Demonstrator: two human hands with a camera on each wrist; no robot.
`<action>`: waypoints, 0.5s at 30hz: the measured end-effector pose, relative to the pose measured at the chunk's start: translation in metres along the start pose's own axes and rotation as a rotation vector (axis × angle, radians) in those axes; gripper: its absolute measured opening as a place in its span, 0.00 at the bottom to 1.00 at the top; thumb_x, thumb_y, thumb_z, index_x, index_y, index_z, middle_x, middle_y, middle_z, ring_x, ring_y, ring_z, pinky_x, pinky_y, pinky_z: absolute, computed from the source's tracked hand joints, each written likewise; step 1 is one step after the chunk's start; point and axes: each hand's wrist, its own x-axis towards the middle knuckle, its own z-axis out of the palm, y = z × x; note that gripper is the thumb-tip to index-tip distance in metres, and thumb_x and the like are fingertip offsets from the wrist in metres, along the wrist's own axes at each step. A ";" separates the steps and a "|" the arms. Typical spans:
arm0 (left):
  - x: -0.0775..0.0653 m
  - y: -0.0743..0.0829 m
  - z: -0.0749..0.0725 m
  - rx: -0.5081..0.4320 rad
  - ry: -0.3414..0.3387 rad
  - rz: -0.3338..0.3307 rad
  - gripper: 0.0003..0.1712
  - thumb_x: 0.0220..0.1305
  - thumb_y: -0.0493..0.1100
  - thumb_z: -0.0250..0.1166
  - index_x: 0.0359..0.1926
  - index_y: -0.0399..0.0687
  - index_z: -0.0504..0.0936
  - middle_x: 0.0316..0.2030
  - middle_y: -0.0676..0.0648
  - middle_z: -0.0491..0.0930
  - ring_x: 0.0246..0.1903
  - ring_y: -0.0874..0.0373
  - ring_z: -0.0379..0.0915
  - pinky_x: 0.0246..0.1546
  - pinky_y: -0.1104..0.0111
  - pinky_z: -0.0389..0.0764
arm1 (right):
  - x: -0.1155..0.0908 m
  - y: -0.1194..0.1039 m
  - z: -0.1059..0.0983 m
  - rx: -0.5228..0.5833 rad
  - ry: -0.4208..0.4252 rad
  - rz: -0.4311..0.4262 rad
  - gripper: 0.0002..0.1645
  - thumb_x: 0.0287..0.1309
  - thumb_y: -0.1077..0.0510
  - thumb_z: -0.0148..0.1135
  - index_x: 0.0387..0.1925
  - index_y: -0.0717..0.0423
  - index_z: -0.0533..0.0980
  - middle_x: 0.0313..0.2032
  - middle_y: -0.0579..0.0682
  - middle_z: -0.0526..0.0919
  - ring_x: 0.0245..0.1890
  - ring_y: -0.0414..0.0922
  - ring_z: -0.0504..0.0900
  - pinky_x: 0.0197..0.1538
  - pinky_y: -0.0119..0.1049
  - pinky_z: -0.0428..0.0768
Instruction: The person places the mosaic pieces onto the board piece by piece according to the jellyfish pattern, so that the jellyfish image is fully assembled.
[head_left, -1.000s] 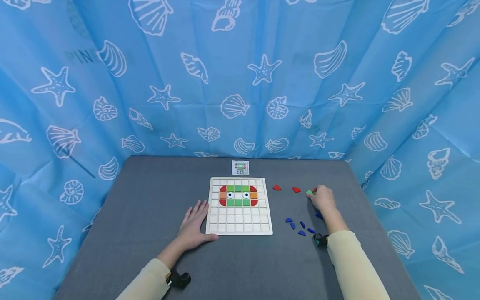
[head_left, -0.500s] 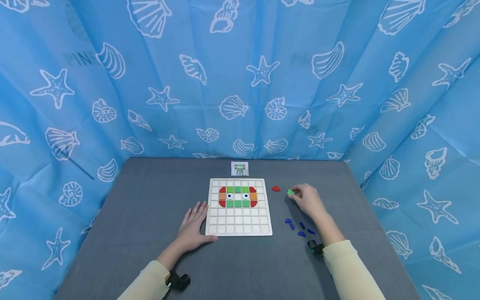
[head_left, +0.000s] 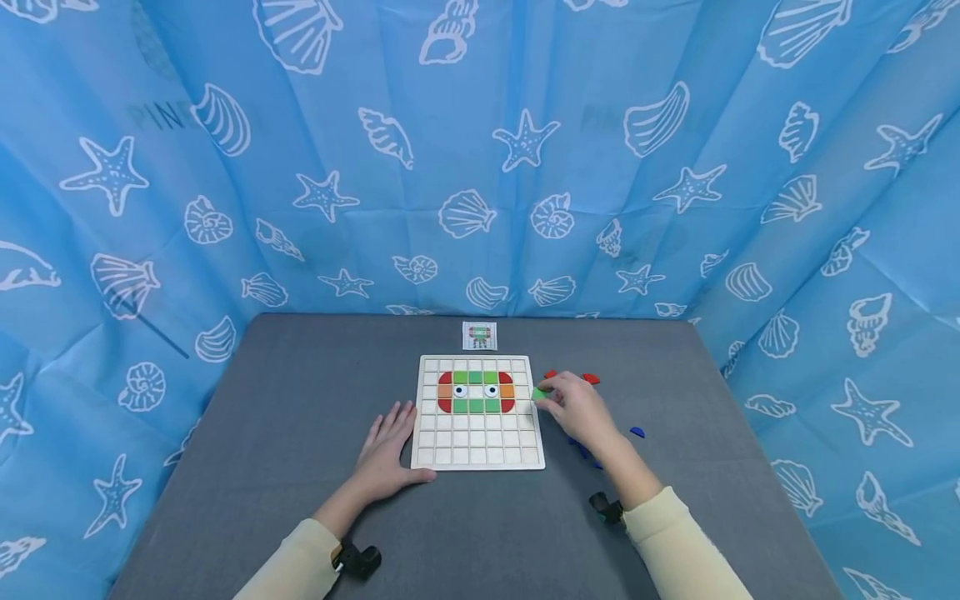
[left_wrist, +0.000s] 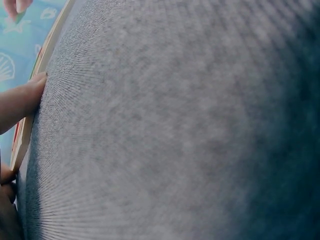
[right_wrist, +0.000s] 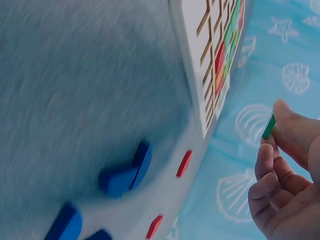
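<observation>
A white grid board [head_left: 478, 467] lies on the grey table, with red, orange and green tiles [head_left: 476, 406] and two eye pieces [head_left: 460, 391] set in its upper rows. My left hand [head_left: 386, 454] rests at the board's left side, fingers extended along the edge and thumb by the near left corner. Between thumb and fingertips, my right hand [head_left: 581, 408] pinches a small green tile [right_wrist: 269, 127]. In the head view this tile overlaps the board's right edge. The right wrist view shows it held thin edge on, raised above the table.
Behind the board lies a small picture card [head_left: 479, 336]. Two red pieces [head_left: 591, 378] lie to its right, one partly hidden by the right hand. Several blue pieces [right_wrist: 117, 180] lie under the right forearm; a blue half-disc [head_left: 637, 432] is farther right. A blue shell-print curtain [head_left: 480, 167] hangs behind.
My right hand has picked up the green tile from the table at the right and carried it left to the board's right edge. The left hand has stayed in place.
</observation>
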 end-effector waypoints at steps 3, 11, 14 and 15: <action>0.000 0.000 0.000 0.004 -0.010 -0.006 0.72 0.46 0.77 0.70 0.81 0.45 0.49 0.80 0.45 0.47 0.80 0.45 0.34 0.77 0.44 0.38 | 0.001 -0.010 0.004 -0.006 -0.012 -0.026 0.18 0.55 0.56 0.77 0.47 0.55 0.86 0.42 0.52 0.84 0.33 0.42 0.80 0.37 0.39 0.80; 0.000 0.000 -0.001 -0.005 -0.013 -0.005 0.73 0.45 0.77 0.71 0.81 0.45 0.49 0.80 0.44 0.47 0.80 0.45 0.33 0.76 0.44 0.38 | 0.005 -0.032 0.020 0.001 -0.039 -0.081 0.17 0.54 0.55 0.77 0.47 0.52 0.86 0.41 0.49 0.84 0.32 0.40 0.76 0.33 0.35 0.75; 0.000 0.000 0.000 -0.002 0.001 -0.002 0.73 0.45 0.77 0.71 0.80 0.44 0.50 0.80 0.44 0.48 0.80 0.44 0.35 0.76 0.44 0.39 | 0.007 -0.040 0.027 0.013 -0.051 -0.103 0.17 0.54 0.55 0.76 0.47 0.52 0.87 0.41 0.48 0.84 0.33 0.40 0.78 0.34 0.36 0.77; 0.000 0.000 0.000 0.001 0.003 -0.002 0.73 0.45 0.77 0.71 0.80 0.44 0.50 0.80 0.43 0.48 0.80 0.44 0.35 0.76 0.43 0.40 | 0.008 -0.042 0.029 0.016 -0.057 -0.107 0.17 0.54 0.55 0.76 0.47 0.52 0.87 0.41 0.48 0.84 0.33 0.40 0.78 0.35 0.36 0.78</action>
